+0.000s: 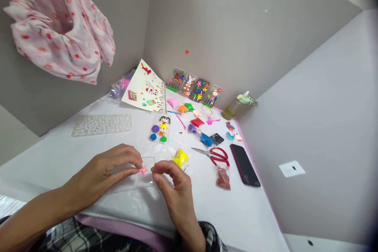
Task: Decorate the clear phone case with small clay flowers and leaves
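A small pink clay flower [143,171] with a yellow centre is pinched at its left side between the thumb and forefinger of my left hand [110,169]. Beneath it lies a clear plastic sheet or phone case [126,185], partly covered by my hands. My right hand [177,187] faces the flower from the right, thumb and forefinger close together; what they hold, if anything, is too small to make out. Just beyond that hand rests a yellow clay packet [181,158]. Farther back, a clear case [159,129] carries a clay doll and coloured balls.
Red-handled scissors [218,155], a brown clay packet [223,177] and a phone [245,165] lie to the right. Several clay packets [197,122] are behind. A clear textured case [102,125] is at left. Decorated cases [189,86] and a bottle [238,105] stand by the wall.
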Motion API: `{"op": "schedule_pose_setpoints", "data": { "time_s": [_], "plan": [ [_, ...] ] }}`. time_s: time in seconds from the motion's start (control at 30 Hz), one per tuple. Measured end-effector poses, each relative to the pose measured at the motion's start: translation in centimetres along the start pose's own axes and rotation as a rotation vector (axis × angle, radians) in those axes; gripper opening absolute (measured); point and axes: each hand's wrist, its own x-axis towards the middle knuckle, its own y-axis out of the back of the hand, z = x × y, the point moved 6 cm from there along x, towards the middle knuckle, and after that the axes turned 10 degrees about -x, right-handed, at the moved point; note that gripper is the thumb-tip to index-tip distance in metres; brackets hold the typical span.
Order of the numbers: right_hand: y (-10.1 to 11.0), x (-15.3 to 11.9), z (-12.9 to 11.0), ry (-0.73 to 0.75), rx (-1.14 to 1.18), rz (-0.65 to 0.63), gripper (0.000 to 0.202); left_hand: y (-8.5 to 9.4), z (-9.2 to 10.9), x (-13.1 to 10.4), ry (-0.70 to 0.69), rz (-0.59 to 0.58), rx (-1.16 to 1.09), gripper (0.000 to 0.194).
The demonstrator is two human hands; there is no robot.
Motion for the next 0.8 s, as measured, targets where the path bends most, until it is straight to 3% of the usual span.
{"op": "schedule_pose_setpoints", "data": {
  "time_s": [0.23, 0.53, 0.7, 0.8],
  "plan": [
    [-0.5, -0.1, -0.2, 0.01, 0.003, -0.005, 0.002, -1.3, 0.5, 0.0, -0.02, -0.004, -0.043, 0.019],
    [-0.4, -0.3, -0.3, -0.001, 0.007, -0.004, 0.007, -1.9, 0.2, -0.1, -0.019, 0.006, -0.047, 0.018],
    [0.0, -0.3, 0.4, 0.0, 0.053, 0.083, 0.005, -1.4, 0.6, -0.1, 0.082, 0.168, -0.022, 0.021],
    [0.3, -0.3, 0.5, 0.008, 0.053, 0.126, 0.005, -1.6, 1.3, -0.2, 0.172, 0.201, -0.038, 0.03]
  ]
}}
